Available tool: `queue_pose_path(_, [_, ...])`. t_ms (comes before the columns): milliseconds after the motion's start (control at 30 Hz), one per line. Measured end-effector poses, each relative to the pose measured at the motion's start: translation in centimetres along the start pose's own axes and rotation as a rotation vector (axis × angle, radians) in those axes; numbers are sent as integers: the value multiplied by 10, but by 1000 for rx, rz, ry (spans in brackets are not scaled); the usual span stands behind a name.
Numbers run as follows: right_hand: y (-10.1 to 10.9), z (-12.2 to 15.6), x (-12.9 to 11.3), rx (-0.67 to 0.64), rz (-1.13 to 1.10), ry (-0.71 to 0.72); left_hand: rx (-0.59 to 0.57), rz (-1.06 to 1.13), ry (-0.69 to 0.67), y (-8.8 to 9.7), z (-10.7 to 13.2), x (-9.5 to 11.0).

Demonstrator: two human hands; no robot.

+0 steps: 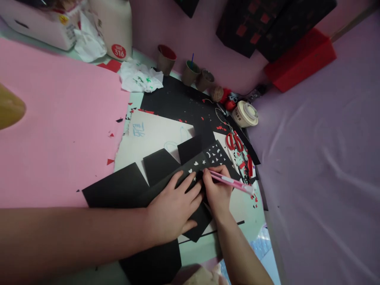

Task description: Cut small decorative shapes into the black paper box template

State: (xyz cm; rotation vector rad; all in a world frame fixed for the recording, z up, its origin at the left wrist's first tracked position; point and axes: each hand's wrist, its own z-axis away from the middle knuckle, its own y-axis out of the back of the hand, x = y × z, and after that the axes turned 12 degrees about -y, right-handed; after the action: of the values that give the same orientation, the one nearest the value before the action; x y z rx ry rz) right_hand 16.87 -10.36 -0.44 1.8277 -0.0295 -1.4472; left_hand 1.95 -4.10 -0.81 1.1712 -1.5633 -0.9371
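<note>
My left hand point(176, 206) lies flat on a sheet of black card point(160, 164), fingers spread and pressing it down. The card has flaps along its edges and small cut-out stars, hearts, a moon and triangles that show white. My right hand point(218, 192) grips a slim pink craft knife point(230, 181) near its front end. Its tip meets the card just beyond my left fingertips, beside the cut-out hearts and stars; the blade itself is too small to make out.
Red-handled scissors point(234, 141) lie among paper scraps at the right, near a lidded cup point(245, 114). Several brown paper cups point(166, 59) stand along the back. Crumpled tissue point(141, 76) lies beside a pink sheet point(65, 130). A red box point(299, 59) is at the upper right.
</note>
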Motion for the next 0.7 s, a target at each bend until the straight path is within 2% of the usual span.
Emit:
queue_pose_path(233, [0, 3, 10, -6, 32, 75, 21, 10, 3, -1, 2, 0])
queue_pose_path(700, [0, 2, 7, -30, 70, 71, 26, 1, 12, -3, 2, 1])
